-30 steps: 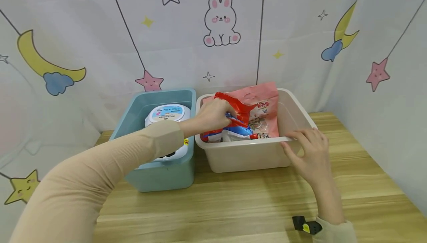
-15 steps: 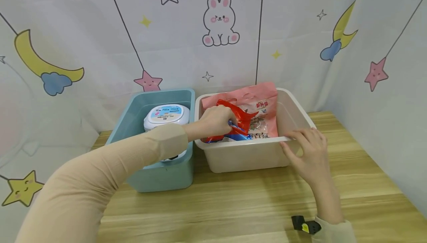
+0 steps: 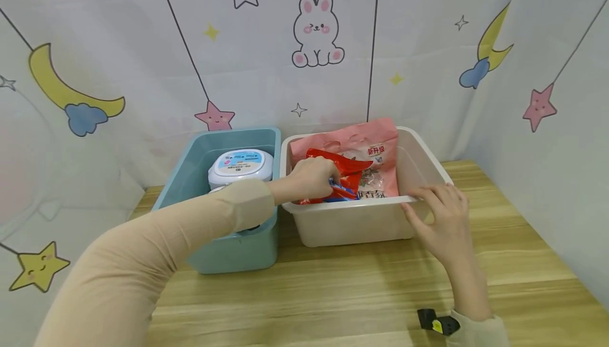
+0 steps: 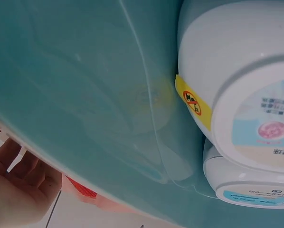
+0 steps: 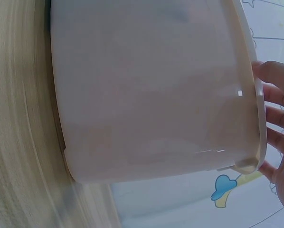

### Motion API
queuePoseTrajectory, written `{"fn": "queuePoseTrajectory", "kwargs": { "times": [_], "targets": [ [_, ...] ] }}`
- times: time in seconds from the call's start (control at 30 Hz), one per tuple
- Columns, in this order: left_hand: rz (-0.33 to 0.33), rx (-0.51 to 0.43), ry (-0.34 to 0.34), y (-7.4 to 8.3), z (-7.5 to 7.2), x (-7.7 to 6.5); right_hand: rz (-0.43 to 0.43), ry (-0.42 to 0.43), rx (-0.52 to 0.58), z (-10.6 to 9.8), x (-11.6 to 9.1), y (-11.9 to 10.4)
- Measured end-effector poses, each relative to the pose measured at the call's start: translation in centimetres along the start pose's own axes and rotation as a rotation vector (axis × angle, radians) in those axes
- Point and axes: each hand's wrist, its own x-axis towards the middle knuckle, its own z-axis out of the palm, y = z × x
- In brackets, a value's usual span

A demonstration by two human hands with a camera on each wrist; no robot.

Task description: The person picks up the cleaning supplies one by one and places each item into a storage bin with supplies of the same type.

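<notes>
In the head view my left hand [image 3: 311,179] reaches into the white bin [image 3: 352,226], its fingers curled on a red and blue plastic bag [image 3: 353,167]. The lower part of that bag is hidden behind the hand and the bin's front wall. A larger pink printed bag [image 3: 363,138] leans behind it in the same bin. At the bin's front right corner my right hand [image 3: 442,220] grips the rim, thumb outside and fingers over the edge. The right wrist view shows that grip close up, with the thumb on the rim [image 5: 261,107].
To the left, against the white bin, stands a blue-green bin [image 3: 235,254] holding white lidded tubs [image 4: 246,95] with blue labels. Both bins are on a wood-grain table [image 3: 304,304]. A printed white curtain [image 3: 418,35] hangs right behind them.
My left hand has moved down and slightly right, lowering the red and blue bag deeper into the white bin. My right hand has stayed on the rim.
</notes>
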Motion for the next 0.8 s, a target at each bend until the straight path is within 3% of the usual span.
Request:
{"fn": "queuePoseTrajectory", "kwargs": {
  "times": [0.47,0.8],
  "targets": [
    [0.007,-0.006,-0.078,-0.27,0.19,-0.3,-0.011,0.007,0.002,0.13,0.03,0.05],
    [0.021,0.019,-0.086,-0.33,-0.33,-0.81,-0.002,0.0,0.002,-0.02,-0.01,-0.04]
  ]
}}
